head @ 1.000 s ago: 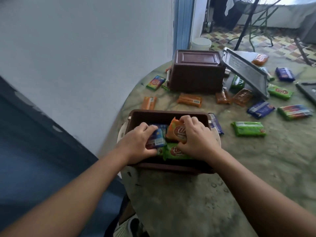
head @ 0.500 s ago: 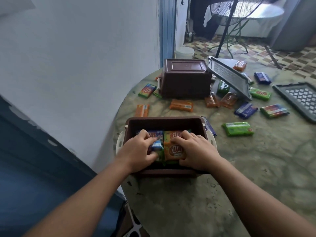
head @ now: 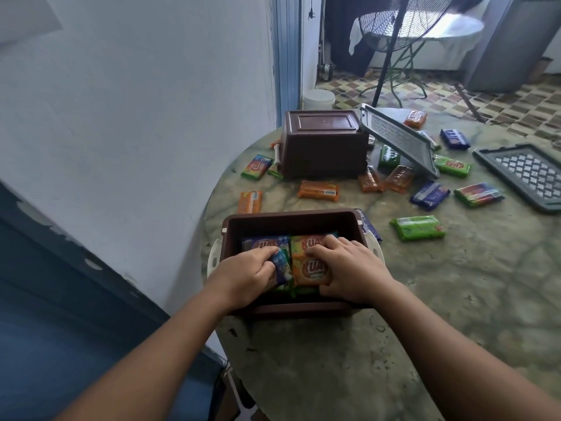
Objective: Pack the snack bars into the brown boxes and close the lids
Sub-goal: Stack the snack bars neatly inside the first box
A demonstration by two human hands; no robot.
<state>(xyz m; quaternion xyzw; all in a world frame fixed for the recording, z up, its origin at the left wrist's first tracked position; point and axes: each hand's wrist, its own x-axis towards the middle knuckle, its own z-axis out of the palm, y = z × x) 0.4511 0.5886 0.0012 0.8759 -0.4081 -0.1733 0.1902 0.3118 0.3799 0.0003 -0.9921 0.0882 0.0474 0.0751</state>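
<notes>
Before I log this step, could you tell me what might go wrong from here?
The open brown plastic box overhangs the round mottled table's near edge, so pressing by the left hand and right hand might tip it. The blue-wrapped snack bar stands tilted and may block the lid.

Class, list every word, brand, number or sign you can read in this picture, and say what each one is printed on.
"KUA": purple snack bar in the open brown box.
"KUA": orange snack bar under the right hand.
"KUA", partly covered: orange bar behind it.
Wrappers on the table, barcodes included: too small or blurred to read.
</notes>
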